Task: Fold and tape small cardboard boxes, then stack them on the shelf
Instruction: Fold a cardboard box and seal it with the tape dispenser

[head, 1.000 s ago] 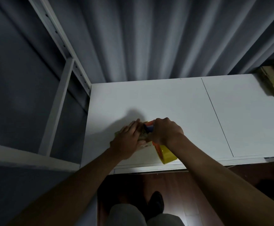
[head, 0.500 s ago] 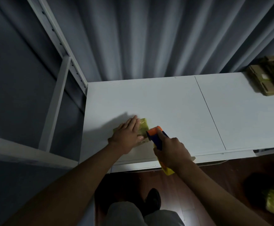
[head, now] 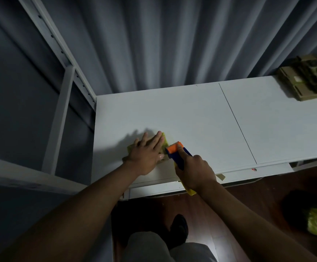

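- Here, the left hand (head: 146, 155) lies flat, fingers straight and spread, pressing a small cardboard box (head: 164, 142) onto the white table (head: 191, 120); the hand hides most of the box.
- Just right of those fingertips, the right hand (head: 195, 172) grips a tape dispenser (head: 178, 153), its orange head touching the box.
- Well beyond the fingers, flattened cardboard (head: 305, 82) lies at the far right corner, before a grey curtain (head: 163, 44).

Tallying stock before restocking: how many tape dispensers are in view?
1. The tape dispenser is gripped by the right hand, its orange end beside the small box that the left hand presses on the table. Others may lie outside the view.
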